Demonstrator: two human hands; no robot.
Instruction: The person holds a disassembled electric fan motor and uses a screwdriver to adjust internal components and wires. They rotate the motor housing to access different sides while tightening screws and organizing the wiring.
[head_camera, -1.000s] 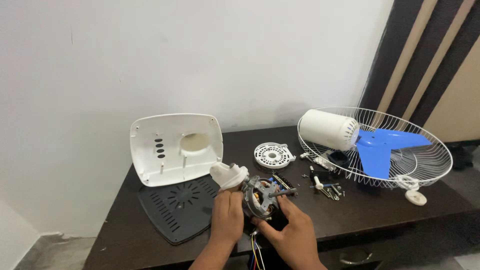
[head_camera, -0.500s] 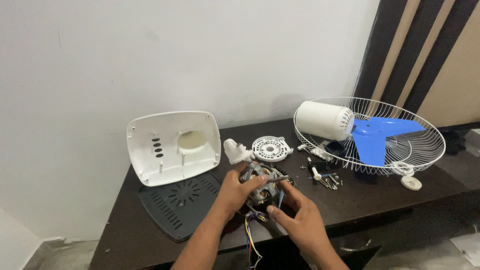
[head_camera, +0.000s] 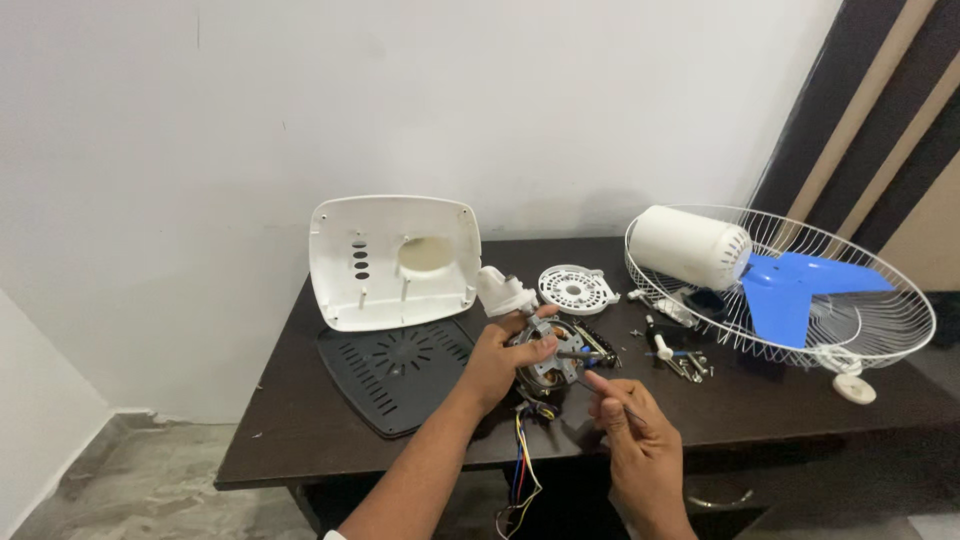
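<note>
1. Dark wooden table (head_camera: 300, 440) is set against a plain white wall; all positions below are referred to the fan motor (head_camera: 550, 365).
2. The fan motor is gripped in the left hand (head_camera: 500, 360), which is closed around its left side, just above the table's front edge. Coloured wires (head_camera: 520, 470) hang below the motor, past the table edge.
3. The right hand (head_camera: 635, 430) is held just right of and below the motor. A thin tool (head_camera: 585, 354) appears to be pinched between its fingers, tip toward the motor; the tool's kind cannot be told.
4. Compared with one second ago, the right hand is no longer laid against the motor; it is drawn back slightly, and only the tool tip is presented to the housing. By judgement, two-handed holding is replaced by work on the motor with a tool.
5. The white neck piece (head_camera: 503, 292) remains at the motor's upper left.
6. Behind and left of the motor, the white rear cover (head_camera: 392, 262) and black vented panel (head_camera: 395, 375) are found. To the right lie loose screws (head_camera: 685, 362), the wire guard (head_camera: 860, 320) and the blue blade (head_camera: 790, 290).
</note>
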